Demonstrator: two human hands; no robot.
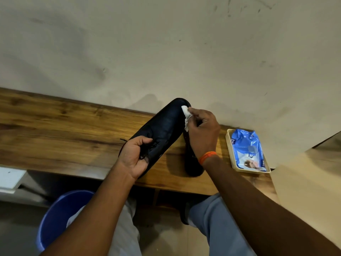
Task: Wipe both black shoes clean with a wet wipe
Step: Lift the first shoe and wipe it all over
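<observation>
Hands 2: left (135, 157) grips shoe (162, 129) | right fingers (192, 110) pinch wipe (185, 115) | shoes 2

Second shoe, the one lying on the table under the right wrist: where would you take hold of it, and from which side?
Probably at the heel end, from the near table edge. The second shoe points away toward the wall, its heel nearest the person and uncovered, while the right hand with the wipe and the held shoe block its front.
</observation>
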